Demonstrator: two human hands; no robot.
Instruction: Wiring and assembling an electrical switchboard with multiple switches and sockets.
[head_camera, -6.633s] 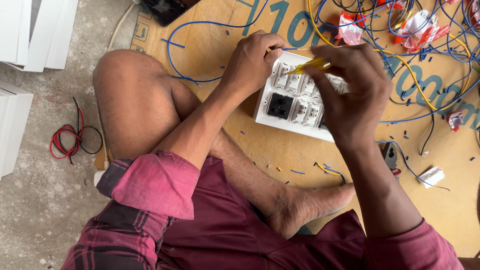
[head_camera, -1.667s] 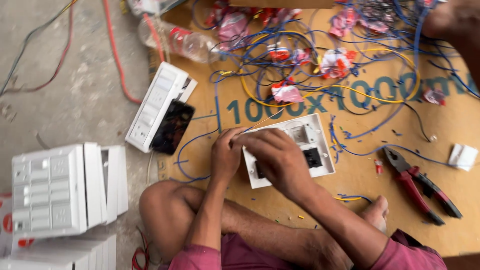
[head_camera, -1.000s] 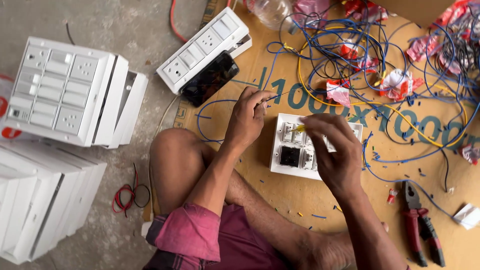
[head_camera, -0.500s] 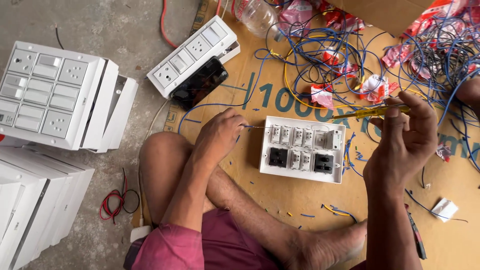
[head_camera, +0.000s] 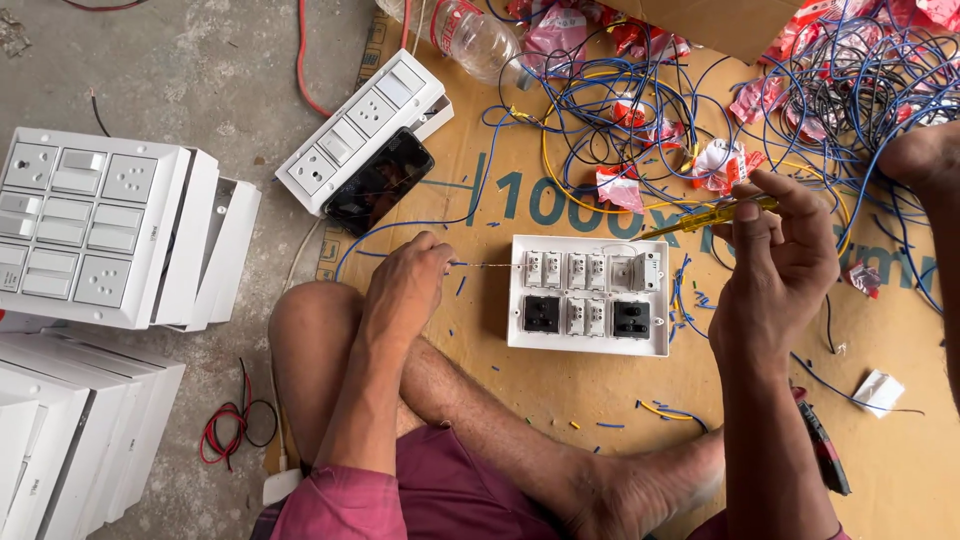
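A white switchboard panel (head_camera: 588, 340) lies back-side up on brown cardboard (head_camera: 480, 420), showing several white switch modules and two black socket modules. My left hand (head_camera: 408, 285) pinches a blue wire (head_camera: 400, 232) whose bare stripped end reaches toward the panel's left edge. My right hand (head_camera: 782, 258) is raised to the right of the panel and grips a yellow-handled screwdriver (head_camera: 700, 216), its tip pointing left above the panel's top right corner. My bare legs are crossed below the panel.
A finished switch plate (head_camera: 352, 140) with a black phone (head_camera: 378, 182) leaning on it lies at upper left. Stacks of white switchboards (head_camera: 100, 235) stand left. Tangled blue and yellow wires (head_camera: 800, 110), red wrappers, a plastic bottle (head_camera: 470, 35) and red-handled pliers (head_camera: 822, 450) surround the work.
My right hand lifted off the panel with the screwdriver and now hovers at its right. My left hand stays on the blue wire at the panel's left. The view has shifted.
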